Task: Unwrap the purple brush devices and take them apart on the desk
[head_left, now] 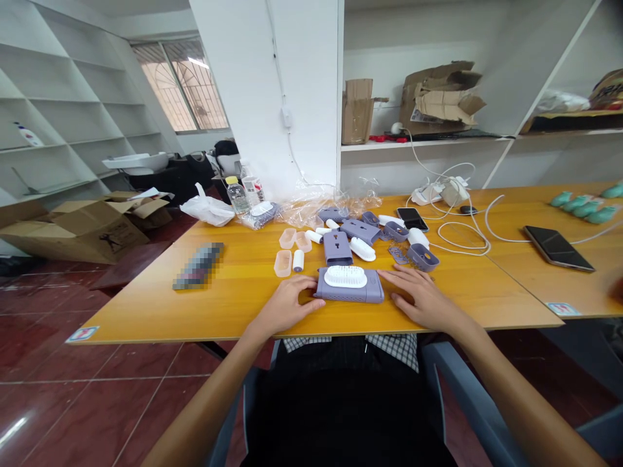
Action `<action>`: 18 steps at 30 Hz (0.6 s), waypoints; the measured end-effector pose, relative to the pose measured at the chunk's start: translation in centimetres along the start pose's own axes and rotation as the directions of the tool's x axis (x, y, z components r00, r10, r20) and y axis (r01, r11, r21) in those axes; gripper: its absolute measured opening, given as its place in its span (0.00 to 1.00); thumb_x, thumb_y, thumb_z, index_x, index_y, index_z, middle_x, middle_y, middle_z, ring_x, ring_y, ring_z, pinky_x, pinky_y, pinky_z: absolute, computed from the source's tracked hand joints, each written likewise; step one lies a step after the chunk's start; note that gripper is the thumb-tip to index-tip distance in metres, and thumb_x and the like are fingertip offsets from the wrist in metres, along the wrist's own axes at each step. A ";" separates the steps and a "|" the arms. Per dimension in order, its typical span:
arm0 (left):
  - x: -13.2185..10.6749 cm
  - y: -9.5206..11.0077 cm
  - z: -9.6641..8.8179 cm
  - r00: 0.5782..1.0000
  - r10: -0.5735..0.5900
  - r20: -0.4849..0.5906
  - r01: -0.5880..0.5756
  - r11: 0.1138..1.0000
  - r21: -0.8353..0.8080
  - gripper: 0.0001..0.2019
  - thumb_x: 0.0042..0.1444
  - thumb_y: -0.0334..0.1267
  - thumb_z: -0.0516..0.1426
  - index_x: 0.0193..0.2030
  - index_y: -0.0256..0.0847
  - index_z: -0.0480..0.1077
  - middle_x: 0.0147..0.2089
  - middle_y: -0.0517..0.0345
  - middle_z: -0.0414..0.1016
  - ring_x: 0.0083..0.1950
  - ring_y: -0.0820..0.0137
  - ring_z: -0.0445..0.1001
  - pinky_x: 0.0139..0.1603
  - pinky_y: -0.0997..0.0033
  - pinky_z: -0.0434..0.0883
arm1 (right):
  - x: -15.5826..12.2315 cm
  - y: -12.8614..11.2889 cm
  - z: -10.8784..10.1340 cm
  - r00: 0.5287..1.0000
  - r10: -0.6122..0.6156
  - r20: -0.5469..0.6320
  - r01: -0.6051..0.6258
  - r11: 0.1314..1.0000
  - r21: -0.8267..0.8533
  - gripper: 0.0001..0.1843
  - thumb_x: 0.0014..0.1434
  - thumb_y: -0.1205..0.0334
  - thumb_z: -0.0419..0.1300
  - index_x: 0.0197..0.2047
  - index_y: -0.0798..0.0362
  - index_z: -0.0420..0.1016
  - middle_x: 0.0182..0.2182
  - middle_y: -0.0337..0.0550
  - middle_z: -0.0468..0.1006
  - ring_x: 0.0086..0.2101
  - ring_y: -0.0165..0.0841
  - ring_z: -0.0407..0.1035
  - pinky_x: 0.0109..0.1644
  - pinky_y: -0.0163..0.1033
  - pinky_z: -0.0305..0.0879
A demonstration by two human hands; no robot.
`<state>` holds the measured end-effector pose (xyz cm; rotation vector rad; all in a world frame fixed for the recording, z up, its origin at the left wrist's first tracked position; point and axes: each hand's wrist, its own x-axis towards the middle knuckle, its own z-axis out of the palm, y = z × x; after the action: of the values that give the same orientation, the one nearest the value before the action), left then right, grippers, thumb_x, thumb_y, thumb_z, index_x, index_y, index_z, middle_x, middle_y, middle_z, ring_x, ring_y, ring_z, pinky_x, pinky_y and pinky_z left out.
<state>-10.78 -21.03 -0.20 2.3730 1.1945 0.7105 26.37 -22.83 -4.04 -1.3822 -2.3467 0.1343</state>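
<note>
A purple plastic case [350,295] lies lengthwise on the table close in front of me. On top of it sits a white oval scrub brush [345,277], bristles facing up. My left hand [289,303] has thumb and fingers around the case's left end. At the right end, my right hand [421,297] rests with fingers stretched out and spread, the fingertips beside or touching the case. Just behind stand another purple case [337,248] and a second white brush [363,249] lying on its side.
Loose purple cups [422,257], white rollers [298,261] and clear trays [283,263] lie behind the case. Farther back are a phone [412,219], white cables [462,227], plastic wrap [311,207] and a bottle [237,194]. A tablet [558,248] and green pieces [581,205] lie right.
</note>
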 end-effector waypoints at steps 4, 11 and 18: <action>0.1 -0.5 0.1 0.996 -0.055 -0.070 0.054 0.998 -0.023 0.16 0.63 0.48 0.67 0.53 0.43 0.80 0.58 0.50 0.83 0.60 0.53 0.80 0.67 0.46 0.74 | -0.1 -0.1 -0.3 0.999 0.027 -0.019 -0.026 0.999 0.038 0.37 0.71 0.55 0.56 0.80 0.40 0.56 0.73 0.51 0.69 0.72 0.54 0.61 0.73 0.71 0.57; 0.3 -0.2 0.1 1.000 0.027 -0.011 -0.028 0.997 -0.070 0.10 0.63 0.46 0.69 0.46 0.46 0.83 0.65 0.50 0.78 0.64 0.54 0.78 0.71 0.43 0.71 | 0.5 -1.6 -0.4 1.000 -0.007 0.009 0.006 0.990 0.143 0.49 0.66 0.41 0.66 0.82 0.40 0.50 0.75 0.52 0.66 0.72 0.56 0.62 0.77 0.72 0.52; 0.2 0.4 0.0 0.999 -0.010 0.033 0.016 0.986 -0.165 0.10 0.58 0.47 0.72 0.42 0.45 0.84 0.79 0.50 0.62 0.76 0.47 0.67 0.75 0.37 0.65 | 0.9 -2.1 -0.4 0.999 -0.001 -0.052 0.010 0.983 0.184 0.37 0.67 0.46 0.65 0.75 0.39 0.62 0.68 0.49 0.75 0.66 0.53 0.70 0.73 0.71 0.59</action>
<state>-10.48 -21.09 0.06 2.2299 1.0928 0.7349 24.38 -23.14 -2.82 -1.2742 -2.2329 0.3028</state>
